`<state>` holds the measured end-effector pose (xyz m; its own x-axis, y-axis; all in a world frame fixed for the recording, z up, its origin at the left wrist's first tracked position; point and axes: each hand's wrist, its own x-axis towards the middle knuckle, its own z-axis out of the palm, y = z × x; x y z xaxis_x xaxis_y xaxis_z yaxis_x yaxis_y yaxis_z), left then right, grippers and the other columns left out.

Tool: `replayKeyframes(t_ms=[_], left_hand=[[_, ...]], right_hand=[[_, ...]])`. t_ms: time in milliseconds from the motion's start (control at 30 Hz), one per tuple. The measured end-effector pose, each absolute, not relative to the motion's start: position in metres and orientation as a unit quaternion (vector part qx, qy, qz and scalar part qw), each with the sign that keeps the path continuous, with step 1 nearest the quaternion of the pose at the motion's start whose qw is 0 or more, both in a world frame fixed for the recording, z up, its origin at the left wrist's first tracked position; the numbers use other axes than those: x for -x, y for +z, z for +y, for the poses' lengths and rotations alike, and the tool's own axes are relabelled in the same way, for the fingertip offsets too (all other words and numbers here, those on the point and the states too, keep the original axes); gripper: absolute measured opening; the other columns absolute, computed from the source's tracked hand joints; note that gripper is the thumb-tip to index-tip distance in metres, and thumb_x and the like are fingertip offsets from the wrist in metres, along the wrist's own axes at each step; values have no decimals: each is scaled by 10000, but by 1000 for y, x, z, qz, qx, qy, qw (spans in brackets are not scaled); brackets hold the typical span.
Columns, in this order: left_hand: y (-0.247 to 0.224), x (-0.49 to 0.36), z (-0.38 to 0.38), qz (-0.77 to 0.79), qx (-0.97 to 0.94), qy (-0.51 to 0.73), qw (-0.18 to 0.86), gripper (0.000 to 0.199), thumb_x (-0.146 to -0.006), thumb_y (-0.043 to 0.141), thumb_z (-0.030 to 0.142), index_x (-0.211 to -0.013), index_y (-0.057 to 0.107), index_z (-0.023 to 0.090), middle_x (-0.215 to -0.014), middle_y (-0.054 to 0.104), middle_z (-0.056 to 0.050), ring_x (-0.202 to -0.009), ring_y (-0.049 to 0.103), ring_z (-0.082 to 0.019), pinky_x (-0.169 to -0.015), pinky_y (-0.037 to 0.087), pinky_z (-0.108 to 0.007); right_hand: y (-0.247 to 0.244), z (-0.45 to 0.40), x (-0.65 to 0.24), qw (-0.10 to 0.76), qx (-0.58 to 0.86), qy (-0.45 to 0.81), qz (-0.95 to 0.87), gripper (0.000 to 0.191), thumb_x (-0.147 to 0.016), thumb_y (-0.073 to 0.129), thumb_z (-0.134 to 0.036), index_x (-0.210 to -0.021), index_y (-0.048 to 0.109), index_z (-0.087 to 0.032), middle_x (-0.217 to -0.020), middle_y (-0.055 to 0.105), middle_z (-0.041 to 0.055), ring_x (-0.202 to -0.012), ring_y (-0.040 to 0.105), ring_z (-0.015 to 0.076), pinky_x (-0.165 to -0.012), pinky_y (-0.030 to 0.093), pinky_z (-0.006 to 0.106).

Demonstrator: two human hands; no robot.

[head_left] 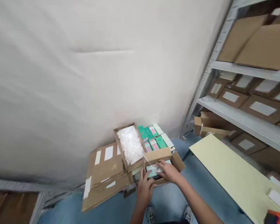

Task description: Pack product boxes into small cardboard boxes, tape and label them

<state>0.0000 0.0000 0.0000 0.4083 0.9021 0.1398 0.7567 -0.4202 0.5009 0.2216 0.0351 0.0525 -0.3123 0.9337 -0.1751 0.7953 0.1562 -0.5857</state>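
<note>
An open cardboard box (178, 161) sits low in front of me, its flaps folded out. Inside lie pale green packs (151, 171) with crumpled clear plastic (157, 169) over them. My right hand (168, 171) reaches into the box from the right, its bent fingers on the clear plastic. At the box's left near edge is my left hand (144, 188), fingers apart, fingertips by the pale green packs. Whether they press on the packs or the box wall is not clear.
Left of the box stands a carton (115, 132) with white plastic-wrapped contents (130, 144); behind are green and pink packs (152, 137). Flat brown cartons (107, 177) lie further left. A pale yellow table (226, 168) and shelving (242, 116) with boxes are at right.
</note>
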Motion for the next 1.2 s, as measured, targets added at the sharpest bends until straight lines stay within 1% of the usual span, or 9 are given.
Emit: replayKeyframes(t_ms=[133, 267, 367, 533, 633, 733, 933, 1033, 1200], left_hand=[[2, -68, 10, 434, -859, 214, 166, 154, -871, 637, 126, -863, 739, 242, -1457, 613, -52, -1538, 317, -399, -1120, 490, -615], [0, -149, 13, 370, -890, 209, 166, 175, -848, 655, 103, -878, 741, 252, -1471, 595, -51, -1549, 293, -396, -1139, 466, -631], [-1, -216, 12, 312, -915, 188, 173, 189, -851, 646, 84, -885, 735, 248, -1482, 579, -60, -1558, 265, -408, -1131, 466, -643], [3, -324, 5, 231, -942, 163, 179, 187, -847, 650, 69, -886, 727, 235, -1505, 556, -71, -1576, 217, -397, -1148, 457, -619], [8, -383, 0, 183, -955, 145, 183, 128, -859, 681, 120, -897, 727, 234, -1535, 531, -83, -1580, 202, -404, -1150, 450, -624], [9, -430, -4, 132, -964, 125, 192, 75, -898, 663, 171, -894, 716, 223, -1630, 424, -77, -1592, 156, -403, -1167, 427, -619], [-8, -498, 11, 56, -970, 85, 222, 127, -934, 602, 194, -887, 718, 215, -1729, 229, -12, -1612, 20, -365, -1211, 381, -588], [-29, -534, 28, 28, -971, 59, 230, 143, -914, 601, 172, -905, 733, 225, -1720, 259, 11, -1612, -18, -352, -1220, 374, -581], [-75, -595, 59, -12, -969, 25, 245, 152, -868, 637, 137, -923, 762, 206, -1691, 334, -27, -1611, 9, -368, -1231, 349, -607]], right_hand=[[55, 1, -303, 198, 622, 294, -699, 585, -920, 659, -298, -1492, 565, -217, -1555, 537, 132, -1414, 534, 318, -1190, 423, 442], [51, -42, -389, 278, 666, 237, -650, 491, -945, 629, -298, -1433, 619, -243, -1524, 573, 108, -1443, 497, 312, -1212, 405, 490], [43, -77, -455, 327, 700, 167, -612, 459, -956, 614, -294, -1413, 631, -254, -1539, 556, 103, -1476, 455, 320, -1208, 419, 514], [37, -136, -551, 386, 760, 58, -519, 457, -976, 587, -302, -1433, 609, -284, -1536, 552, 89, -1443, 496, 312, -1190, 456, 518], [39, -172, -596, 399, 792, 12, -463, 460, -991, 570, -319, -1450, 589, -289, -1537, 545, 89, -1456, 477, 318, -1202, 440, 538], [37, -203, -627, 398, 822, -24, -406, 471, -1000, 556, -322, -1469, 564, -282, -1568, 506, 100, -1495, 419, 330, -1212, 419, 561], [27, -227, -655, 377, 866, -36, -326, 508, -1000, 555, -318, -1505, 515, -281, -1618, 437, 104, -1528, 368, 321, -1211, 421, 549], [25, -222, -661, 369, 878, -41, -302, 517, -1002, 546, -309, -1517, 502, -295, -1627, 427, 91, -1541, 345, 315, -1213, 419, 548], [16, -202, -665, 354, 902, -39, -244, 519, -990, 561, -327, -1506, 516, -295, -1603, 460, 95, -1508, 401, 314, -1189, 444, 545]])
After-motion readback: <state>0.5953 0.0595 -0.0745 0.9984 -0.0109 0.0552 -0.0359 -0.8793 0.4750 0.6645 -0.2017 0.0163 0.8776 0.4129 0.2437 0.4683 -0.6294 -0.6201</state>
